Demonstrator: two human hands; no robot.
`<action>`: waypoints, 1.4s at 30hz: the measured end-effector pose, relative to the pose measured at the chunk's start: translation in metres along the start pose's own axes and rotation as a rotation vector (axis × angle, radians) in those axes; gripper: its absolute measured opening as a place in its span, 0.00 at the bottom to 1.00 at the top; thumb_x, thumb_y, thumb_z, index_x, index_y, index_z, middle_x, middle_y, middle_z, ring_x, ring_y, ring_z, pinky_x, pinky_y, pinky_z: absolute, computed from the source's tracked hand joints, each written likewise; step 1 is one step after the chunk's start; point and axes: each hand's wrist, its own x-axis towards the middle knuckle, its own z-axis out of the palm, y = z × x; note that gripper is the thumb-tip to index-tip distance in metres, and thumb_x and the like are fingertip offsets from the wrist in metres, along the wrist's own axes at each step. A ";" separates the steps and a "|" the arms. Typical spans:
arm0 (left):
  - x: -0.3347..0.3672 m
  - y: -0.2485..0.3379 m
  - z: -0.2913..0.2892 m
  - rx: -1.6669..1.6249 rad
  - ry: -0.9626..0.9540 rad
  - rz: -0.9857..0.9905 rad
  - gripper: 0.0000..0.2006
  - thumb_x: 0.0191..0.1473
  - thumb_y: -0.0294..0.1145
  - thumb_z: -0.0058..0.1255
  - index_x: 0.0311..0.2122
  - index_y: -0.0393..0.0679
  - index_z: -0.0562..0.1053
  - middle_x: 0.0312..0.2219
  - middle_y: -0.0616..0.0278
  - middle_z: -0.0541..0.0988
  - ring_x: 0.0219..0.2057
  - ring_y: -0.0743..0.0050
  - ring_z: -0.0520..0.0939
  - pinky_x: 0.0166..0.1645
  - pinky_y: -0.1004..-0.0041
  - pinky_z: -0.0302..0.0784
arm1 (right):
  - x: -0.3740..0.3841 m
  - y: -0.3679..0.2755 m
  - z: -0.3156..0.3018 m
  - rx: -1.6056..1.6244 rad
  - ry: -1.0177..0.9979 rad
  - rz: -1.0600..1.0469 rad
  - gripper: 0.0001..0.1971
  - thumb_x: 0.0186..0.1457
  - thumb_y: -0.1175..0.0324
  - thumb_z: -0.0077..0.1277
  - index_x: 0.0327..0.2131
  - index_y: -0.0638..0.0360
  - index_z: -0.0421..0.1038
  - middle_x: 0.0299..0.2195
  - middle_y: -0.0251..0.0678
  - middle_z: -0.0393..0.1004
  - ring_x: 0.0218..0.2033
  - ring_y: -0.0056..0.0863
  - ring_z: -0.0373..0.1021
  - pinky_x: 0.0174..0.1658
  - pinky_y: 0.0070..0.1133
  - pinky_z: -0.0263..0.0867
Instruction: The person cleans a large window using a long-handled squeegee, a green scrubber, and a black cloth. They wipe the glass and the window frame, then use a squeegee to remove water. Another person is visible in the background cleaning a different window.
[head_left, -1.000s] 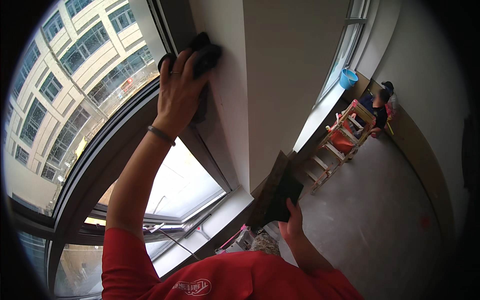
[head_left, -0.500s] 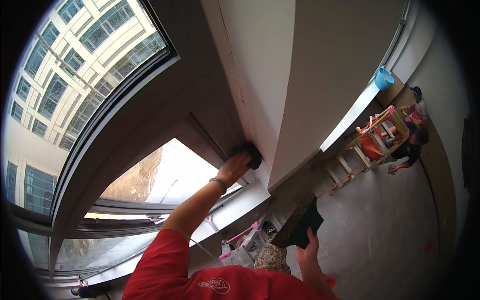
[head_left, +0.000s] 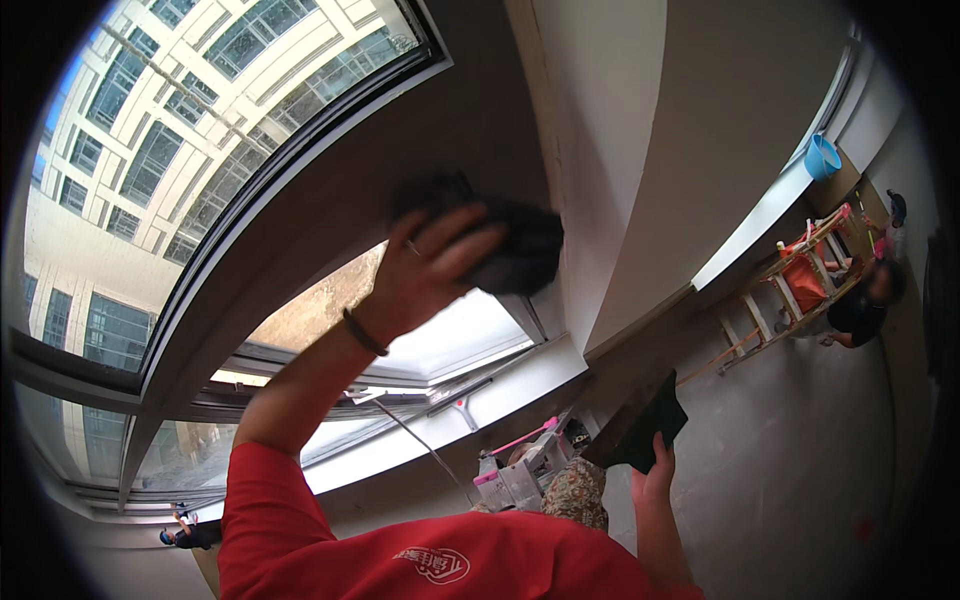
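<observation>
My left hand (head_left: 425,265) is raised in front of the dark window frame (head_left: 330,195), its fingers over a black cloth (head_left: 515,250). The cloth is bunched and partly smeared by motion; whether it touches the frame I cannot tell. Lower down on the right, my right hand (head_left: 652,478) grips a dark green, flat-sided thing (head_left: 657,432) with a long brownish face. Its exact kind is unclear. The pale wall (head_left: 610,150) stands just right of the cloth.
Below me is a grey stepladder (head_left: 515,480) with pink parts. A squeegee (head_left: 463,410) lies on the white sill. Farther right, a person (head_left: 862,312) is beside a wooden ladder (head_left: 745,325), and a blue bucket (head_left: 822,157) rests on a ledge. Another person (head_left: 190,535) is at lower left.
My left hand and the black cloth have come away from the corner by the wall, up and left across the frame. My right hand keeps its hold on the green thing. The view has shifted.
</observation>
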 end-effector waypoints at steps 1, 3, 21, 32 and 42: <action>0.015 -0.014 -0.022 0.075 0.141 -0.015 0.18 0.33 0.34 0.60 0.36 0.55 0.79 0.51 0.66 0.72 0.54 0.65 0.70 0.47 0.61 0.63 | 0.001 0.001 0.015 0.010 -0.043 0.017 0.27 0.59 0.65 0.50 0.59 0.60 0.55 0.55 0.36 0.65 0.54 0.32 0.64 0.56 0.28 0.60; 0.004 -0.023 -0.010 0.194 0.161 -0.011 0.12 0.34 0.36 0.59 0.31 0.57 0.79 0.48 0.67 0.73 0.56 0.69 0.68 0.46 0.63 0.65 | 0.000 0.010 0.041 0.002 -0.073 0.061 0.25 0.58 0.67 0.50 0.58 0.60 0.58 0.53 0.34 0.66 0.53 0.31 0.65 0.56 0.27 0.60; -0.275 0.152 0.193 -0.859 0.078 -1.374 0.18 0.40 0.20 0.46 0.39 0.48 0.77 0.38 0.51 0.72 0.41 0.49 0.75 0.48 0.64 0.71 | -0.003 0.057 -0.087 -0.087 -0.025 0.052 0.25 0.59 0.66 0.49 0.58 0.57 0.57 0.52 0.36 0.67 0.51 0.33 0.66 0.53 0.28 0.64; -0.334 0.053 0.010 -0.537 1.447 -1.551 0.30 0.53 0.29 0.48 0.62 0.47 0.56 0.54 0.59 0.63 0.48 0.71 0.69 0.53 0.75 0.65 | -0.023 0.118 0.022 -0.279 -0.291 0.136 0.25 0.56 0.69 0.52 0.57 0.61 0.59 0.53 0.35 0.67 0.53 0.32 0.65 0.56 0.28 0.60; -0.165 0.032 0.094 -0.446 1.146 -1.290 0.45 0.55 0.26 0.50 0.65 0.35 0.31 0.64 0.39 0.43 0.65 0.48 0.47 0.66 0.61 0.39 | -0.063 0.078 0.017 -0.549 -0.158 0.004 0.22 0.59 0.73 0.47 0.56 0.63 0.58 0.50 0.36 0.67 0.49 0.30 0.66 0.53 0.25 0.62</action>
